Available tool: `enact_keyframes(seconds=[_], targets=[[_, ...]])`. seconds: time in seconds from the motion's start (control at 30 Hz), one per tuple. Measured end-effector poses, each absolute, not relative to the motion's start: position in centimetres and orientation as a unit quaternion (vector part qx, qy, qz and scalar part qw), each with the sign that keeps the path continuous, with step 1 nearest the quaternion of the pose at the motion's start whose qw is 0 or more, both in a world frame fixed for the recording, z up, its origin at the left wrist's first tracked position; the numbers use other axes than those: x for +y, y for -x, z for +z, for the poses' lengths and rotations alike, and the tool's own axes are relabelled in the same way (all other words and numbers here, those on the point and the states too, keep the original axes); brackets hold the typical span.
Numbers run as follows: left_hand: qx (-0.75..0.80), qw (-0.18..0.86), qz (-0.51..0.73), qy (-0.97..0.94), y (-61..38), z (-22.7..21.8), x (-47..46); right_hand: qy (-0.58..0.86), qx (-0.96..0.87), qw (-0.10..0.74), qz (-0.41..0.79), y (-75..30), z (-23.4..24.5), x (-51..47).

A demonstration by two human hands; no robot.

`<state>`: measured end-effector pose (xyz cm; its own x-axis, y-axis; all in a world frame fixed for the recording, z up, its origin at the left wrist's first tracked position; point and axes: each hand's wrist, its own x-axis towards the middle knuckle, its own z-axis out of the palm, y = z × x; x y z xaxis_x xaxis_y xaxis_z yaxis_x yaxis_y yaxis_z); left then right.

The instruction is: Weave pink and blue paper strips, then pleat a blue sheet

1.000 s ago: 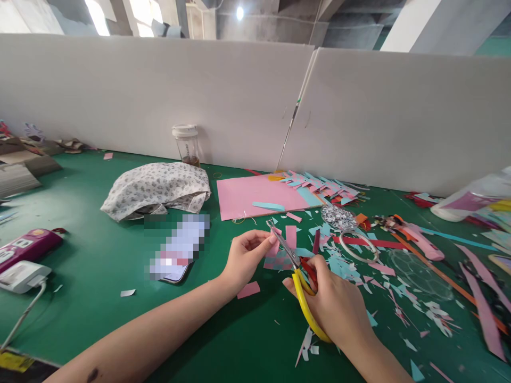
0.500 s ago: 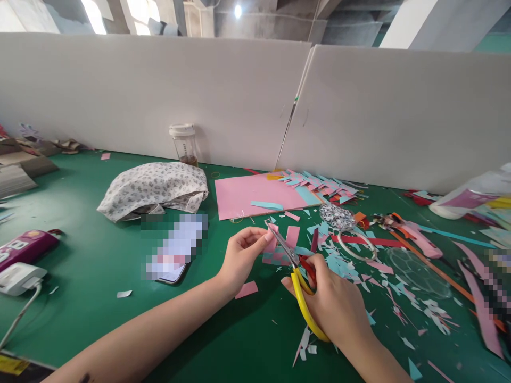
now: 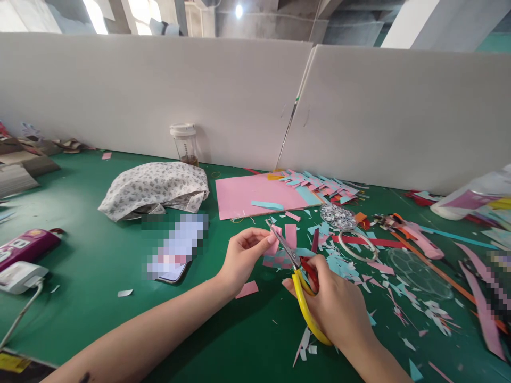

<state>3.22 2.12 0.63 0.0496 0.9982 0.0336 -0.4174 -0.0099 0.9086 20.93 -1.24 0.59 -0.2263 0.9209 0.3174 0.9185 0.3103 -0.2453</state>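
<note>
Between the thumb and fingers of my left hand is a small piece of pink paper. My right hand grips scissors with yellow and red handles, fingers through the loops. The blades reach up and left across the pink piece, their tips close to my left fingertips. Just behind the blades lie another pink strip and a pink-and-blue woven paper piece, partly covered. A loose pink scrap rests below my left hand.
Pink sheets and fringed strips lie behind my hands. Scraps, a tape ring and a pink glue gun spread rightward. On the left are a phone, a patterned cloth, a cup and a white charger.
Both hands hold nearly the same pose. The scissor blades have shifted very slightly against the pink paper; the whole view has moved a touch.
</note>
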Motion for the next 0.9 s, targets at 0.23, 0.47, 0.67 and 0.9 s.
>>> enact_keyframes(seconds=[0.23, 0.47, 0.67, 0.9], targets=[[0.365, 0.602, 0.582, -0.408, -3.1, 0.5, 2.2, 0.589, -0.781, 0.208, -0.008, -21.0, 0.7, -1.4], [0.341, 0.602, 0.569, -0.445, -3.2, 0.4, 2.1, 0.590, -0.785, 0.188, -0.002, -20.9, 1.0, -1.3], [0.344, 0.599, 0.561, -0.457, -3.3, 0.1, 2.2, 0.597, -0.777, 0.200, -0.003, -21.2, 0.7, -1.4], [0.381, 0.605, 0.571, -0.403, -3.2, 0.1, 2.2, 0.645, -0.722, 0.238, 0.073, -21.1, 1.5, -1.4]])
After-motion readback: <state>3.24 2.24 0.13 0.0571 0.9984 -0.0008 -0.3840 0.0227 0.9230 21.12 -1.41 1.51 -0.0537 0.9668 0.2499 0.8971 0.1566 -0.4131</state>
